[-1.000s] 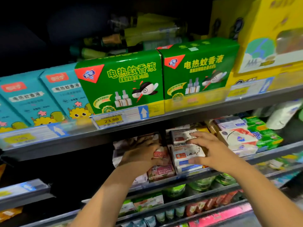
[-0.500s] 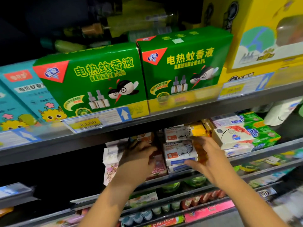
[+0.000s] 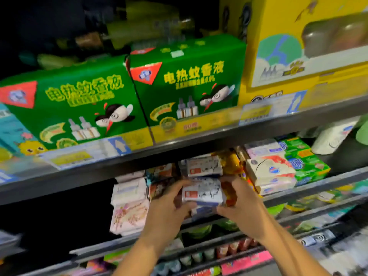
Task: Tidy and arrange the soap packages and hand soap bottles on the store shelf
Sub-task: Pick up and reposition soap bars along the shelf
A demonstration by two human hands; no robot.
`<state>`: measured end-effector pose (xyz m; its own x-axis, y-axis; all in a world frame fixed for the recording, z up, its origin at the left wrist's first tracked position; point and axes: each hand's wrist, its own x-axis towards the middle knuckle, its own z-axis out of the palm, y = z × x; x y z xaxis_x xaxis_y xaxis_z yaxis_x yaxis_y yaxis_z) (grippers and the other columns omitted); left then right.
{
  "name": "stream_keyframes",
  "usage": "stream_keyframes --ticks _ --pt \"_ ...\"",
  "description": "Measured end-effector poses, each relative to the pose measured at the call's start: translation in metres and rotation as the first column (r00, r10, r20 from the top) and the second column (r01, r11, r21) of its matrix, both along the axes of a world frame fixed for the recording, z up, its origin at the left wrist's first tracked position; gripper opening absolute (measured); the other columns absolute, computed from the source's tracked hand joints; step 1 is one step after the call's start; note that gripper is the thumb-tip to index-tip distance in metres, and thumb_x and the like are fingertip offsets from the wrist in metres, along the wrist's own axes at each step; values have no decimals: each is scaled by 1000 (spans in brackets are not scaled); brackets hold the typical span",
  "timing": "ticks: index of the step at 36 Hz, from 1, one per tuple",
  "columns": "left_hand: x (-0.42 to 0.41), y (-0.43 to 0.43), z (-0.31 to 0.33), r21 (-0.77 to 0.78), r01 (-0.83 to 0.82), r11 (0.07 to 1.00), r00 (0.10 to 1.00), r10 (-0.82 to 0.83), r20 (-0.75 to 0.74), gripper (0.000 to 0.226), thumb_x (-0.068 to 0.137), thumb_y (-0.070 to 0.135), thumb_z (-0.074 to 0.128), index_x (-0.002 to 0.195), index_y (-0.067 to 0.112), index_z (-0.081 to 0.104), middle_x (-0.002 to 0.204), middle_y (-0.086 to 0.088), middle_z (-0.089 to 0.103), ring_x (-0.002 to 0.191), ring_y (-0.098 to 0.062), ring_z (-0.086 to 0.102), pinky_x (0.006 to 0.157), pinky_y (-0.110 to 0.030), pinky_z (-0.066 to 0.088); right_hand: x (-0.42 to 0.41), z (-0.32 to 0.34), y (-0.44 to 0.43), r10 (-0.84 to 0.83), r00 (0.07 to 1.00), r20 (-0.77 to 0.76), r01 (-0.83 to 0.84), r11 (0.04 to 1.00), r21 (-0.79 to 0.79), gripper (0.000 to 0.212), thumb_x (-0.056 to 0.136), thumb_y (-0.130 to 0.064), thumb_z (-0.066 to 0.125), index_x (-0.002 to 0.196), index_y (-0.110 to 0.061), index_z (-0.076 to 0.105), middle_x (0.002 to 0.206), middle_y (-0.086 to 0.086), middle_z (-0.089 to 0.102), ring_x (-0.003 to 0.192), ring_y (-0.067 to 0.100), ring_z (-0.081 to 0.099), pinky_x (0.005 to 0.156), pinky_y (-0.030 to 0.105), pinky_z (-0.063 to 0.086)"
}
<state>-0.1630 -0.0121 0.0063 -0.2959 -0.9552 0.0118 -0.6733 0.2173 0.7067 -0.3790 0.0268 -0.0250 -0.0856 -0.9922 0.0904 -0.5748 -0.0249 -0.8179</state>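
Where two bare forearms converge, the left hand [image 3: 169, 210] and right hand [image 3: 242, 208] clasp one white pack [image 3: 202, 193] of soap between them. The left fingers curl over its left end with the thumb beneath. The right thumb lies over its right end with the fingers wrapped under. The white pack is at the front of the middle shelf [image 3: 318, 183], over a lower pack [image 3: 203, 211] half hidden by the thumbs. Whether it rests on that one or is lifted clear cannot be told. Below the white pack are green pouches [image 3: 199, 231], then small bottles [image 3: 201, 255] and a pink strip [image 3: 246, 261], all blurred. To its left are two pale bars [image 3: 129, 204], stacked. Between those and the white pack, just past the left fingers, are brownish packs [image 3: 162, 172] with unreadable labels. Directly above it is an upper pack [image 3: 203, 165] of the same print. To its right are orange packs [image 3: 232, 166] beside the right hand, then cream packs [image 3: 270, 174], then green packs [image 3: 307, 162]. A white container [image 3: 334, 136] stands furthest right. Higher above the white pack is the top rail [image 3: 199, 139], carrying price tags [image 3: 83, 154]. On that upper shelf two green boxes [image 3: 75, 108] stand side by side and touching. A yellow box [image 3: 298, 46] is at their right and a teal box [image 3: 12, 132] at their left. Farthest back are dim bottles [image 3: 59, 60] lying in shadow.
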Motion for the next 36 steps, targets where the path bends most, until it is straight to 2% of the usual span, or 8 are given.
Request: stream_keyframes --ticks 3,9,14,18,24,29,33,36 --pt "-2 10 3 28 -81 996 969 85 -232 46 79 42 80 106 65 51 101 43 61 91 21 57 72 -7 48 -3 7 7 -6 986 169 -3 998 57 58 71 -39 87 114 -50 49 112 -23 63 103 -4 61 85 21 53" --pt "-7 20 6 98 -90 991 745 132 -653 67 59 29 89 117 24 57 116 13 71 107 -9 68 81 -31 58 -6 23 19 63 930 362 -66 998 -2 66 61 -47 90 119 -54 58 121 -26 63 110 0 63 87 18 51" --pt "-15 22 1 112 -65 992 761 122 -637 75 55 39 87 121 20 57 110 1 73 101 -19 70 79 -32 59 5 15 23 48 720 692 -2 998 -67 53 67 -39 77 111 -11 67 106 1 75 97 13 70 77 20 53" --pt "-18 21 -2 148 -48 988 763 132 -633 65 54 41 85 109 20 59 100 -1 75 92 -21 72 73 -36 60 6 18 26 1 723 691 12 1000 -14 44 70 -55 71 100 -23 75 103 3 74 94 14 69 74 21 52" --pt "-22 22 4 155 62 986 741 58 -669 51 71 12 89 107 10 52 104 5 72 92 -17 71 69 -29 58 9 22 28 -68 738 671 39 998 58 34 72 -59 58 85 -30 70 75 -4 70 66 13 63 54 27 47" --pt "-14 19 9 172 200 965 744 -35 -668 76 57 29 93 122 15 57 115 5 71 104 -18 70 79 -28 58 15 28 31 -169 524 835 70 985 155 31 85 -52 65 103 -26 67 88 15 72 47 25 53 36 25 40" --pt "-12 17 6 156 215 964 843 -102 -527 59 62 14 91 104 49 69 117 18 69 106 -10 68 83 -24 56 12 33 31 -182 457 871 -5 978 207 44 88 -52 54 112 -18 65 89 26 69 46 23 51 37 27 43" --pt "-11 13 5 146 133 980 848 -36 -528 50 67 23 89 104 51 69 114 14 71 110 -13 66 90 -36 56 4 33 33 -62 433 899 -168 975 148 60 78 -63 72 119 -19 65 80 25 64 57 28 58 50 35 50"
